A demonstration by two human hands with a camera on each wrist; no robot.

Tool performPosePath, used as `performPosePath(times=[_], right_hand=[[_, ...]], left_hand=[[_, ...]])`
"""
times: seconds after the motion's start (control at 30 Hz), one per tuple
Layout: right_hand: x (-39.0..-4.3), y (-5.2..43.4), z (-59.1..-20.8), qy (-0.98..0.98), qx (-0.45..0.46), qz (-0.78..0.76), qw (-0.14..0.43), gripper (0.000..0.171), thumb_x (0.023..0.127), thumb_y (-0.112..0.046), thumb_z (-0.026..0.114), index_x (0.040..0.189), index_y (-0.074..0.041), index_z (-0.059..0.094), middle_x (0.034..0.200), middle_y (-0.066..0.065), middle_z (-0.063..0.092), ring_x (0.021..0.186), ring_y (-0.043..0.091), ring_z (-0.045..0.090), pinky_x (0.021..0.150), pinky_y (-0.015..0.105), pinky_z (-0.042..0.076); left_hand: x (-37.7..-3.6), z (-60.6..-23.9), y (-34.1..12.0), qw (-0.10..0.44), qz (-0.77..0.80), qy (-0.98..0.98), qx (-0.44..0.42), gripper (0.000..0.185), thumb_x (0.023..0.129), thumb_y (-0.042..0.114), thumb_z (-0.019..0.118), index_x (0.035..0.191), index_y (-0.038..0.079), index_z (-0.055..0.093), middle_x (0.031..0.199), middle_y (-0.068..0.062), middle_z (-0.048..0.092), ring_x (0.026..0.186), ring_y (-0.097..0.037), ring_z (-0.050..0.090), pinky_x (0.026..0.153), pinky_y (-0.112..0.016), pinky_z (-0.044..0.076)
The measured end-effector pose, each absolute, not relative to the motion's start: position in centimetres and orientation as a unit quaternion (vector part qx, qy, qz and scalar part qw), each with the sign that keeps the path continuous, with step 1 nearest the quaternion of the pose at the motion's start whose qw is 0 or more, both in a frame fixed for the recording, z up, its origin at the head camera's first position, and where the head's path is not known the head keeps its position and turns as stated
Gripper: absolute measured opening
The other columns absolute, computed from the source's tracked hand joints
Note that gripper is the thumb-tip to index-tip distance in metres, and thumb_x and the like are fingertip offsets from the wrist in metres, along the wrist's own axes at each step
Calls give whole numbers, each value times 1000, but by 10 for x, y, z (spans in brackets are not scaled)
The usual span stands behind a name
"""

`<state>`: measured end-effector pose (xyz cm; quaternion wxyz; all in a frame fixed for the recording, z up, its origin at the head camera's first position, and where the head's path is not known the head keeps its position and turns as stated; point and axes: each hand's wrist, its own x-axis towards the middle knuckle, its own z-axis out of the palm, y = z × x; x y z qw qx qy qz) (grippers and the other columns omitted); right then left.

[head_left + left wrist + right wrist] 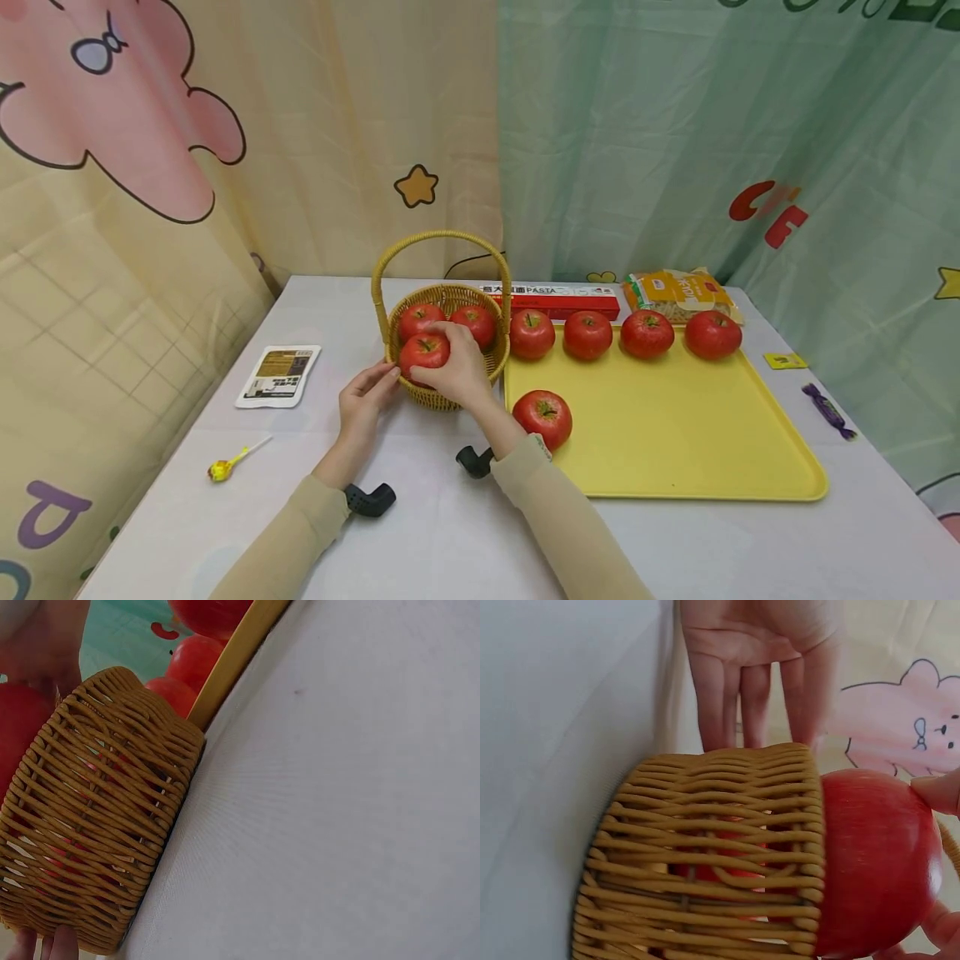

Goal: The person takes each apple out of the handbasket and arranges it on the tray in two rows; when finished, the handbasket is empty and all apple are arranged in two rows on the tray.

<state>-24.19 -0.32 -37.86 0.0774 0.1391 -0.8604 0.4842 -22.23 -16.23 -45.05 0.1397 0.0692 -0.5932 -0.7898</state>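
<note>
Apple (pixel 424 351) gripped by right hand (pixel 456 375) fingers over basket (pixel 450 396); left hand (pixel 363 405) fingers straight against it.

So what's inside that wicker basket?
The basket holds three red apples: two at the back, one in front under the right hand. Anything beneath the apples is hidden.

Woven wicker basket (pixel 448 350), glossy apples (pixel 424 351)
</note>
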Motion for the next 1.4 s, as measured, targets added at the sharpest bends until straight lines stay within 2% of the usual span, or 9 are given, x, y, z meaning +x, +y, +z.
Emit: performPosePath(times=[0.2, 0.37, 0.5, 0.67, 0.77, 0.97, 1.1, 1.2, 1.4], right_hand=[[-223, 24, -353, -839, 181, 509, 68, 59, 73, -22, 79, 124, -18, 51, 125, 3, 48, 111, 20, 48, 90, 40, 50], [-210, 66, -337, -815, 191, 546, 35, 62, 73, -19, 80, 126, -22, 49, 125, -2, 49, 112, 20, 48, 86, 39, 53], [-203, 104, -331, -806, 200, 557, 18, 62, 73, -17, 80, 126, -22, 49, 125, 0, 50, 112, 25, 50, 84, 42, 54], [-201, 152, -335, -812, 208, 545, 6, 65, 74, -15, 79, 129, -16, 46, 128, 6, 49, 113, 29, 49, 88, 45, 51], [-201, 184, -345, -811, 214, 544, 2, 64, 75, -10, 78, 130, -11, 45, 129, 9, 47, 114, 30, 49, 91, 40, 50], [-204, 234, -370, -811, 221, 542, -15, 61, 76, -5, 75, 129, -5, 45, 128, 14, 47, 115, 33, 46, 85, 29, 53], [-204, 254, -382, -822, 227, 521, -39, 61, 78, -8, 75, 130, -3, 44, 127, 14, 48, 115, 28, 46, 85, 26, 52], [-206, 265, -387, -823, 245, 509, -54, 61, 77, -8, 75, 130, -4, 45, 126, 12, 50, 114, 18, 47, 87, 25, 51], [-210, 284, -396, -814, 288, 496, -89, 60, 76, -6, 75, 129, -4, 46, 125, 11, 51, 113, 7, 47, 91, 23, 48]], left_hand=[[-222, -450, -161, 137, -805, -575, 60, 13, 82, 3, 71, 94, 8, 71, 105, 4, 66, 87, -8, 66, 81, -28, 55], [-222, -450, -161, 139, -800, -581, 64, 14, 82, 2, 71, 96, 3, 69, 109, 0, 66, 88, -9, 65, 81, -27, 55], [-223, -450, -162, 136, -792, -592, 65, 19, 83, 4, 71, 101, -1, 67, 113, -2, 64, 91, -9, 65, 83, -28, 55], [-222, -449, -163, 132, -791, -593, 64, 18, 83, 5, 71, 100, 1, 68, 117, -6, 62, 92, -9, 64, 84, -29, 54], [-222, -449, -163, 129, -789, -597, 63, 20, 83, 6, 71, 102, 0, 67, 118, -7, 61, 92, -8, 64, 83, -27, 54], [-222, -449, -163, 127, -789, -598, 65, 28, 84, 7, 71, 107, -6, 63, 120, -10, 60, 94, -8, 63, 85, -27, 54], [-222, -449, -164, 126, -792, -594, 70, 20, 83, 7, 72, 102, 2, 67, 121, -10, 59, 95, -9, 63, 85, -27, 53], [-222, -449, -164, 126, -792, -592, 75, 15, 83, 8, 72, 97, 7, 69, 121, -10, 59, 96, -9, 63, 85, -27, 53], [-221, -448, -164, 123, -792, -594, 70, 15, 83, 8, 72, 98, 6, 68, 124, -12, 57, 97, -9, 63, 87, -29, 53]])
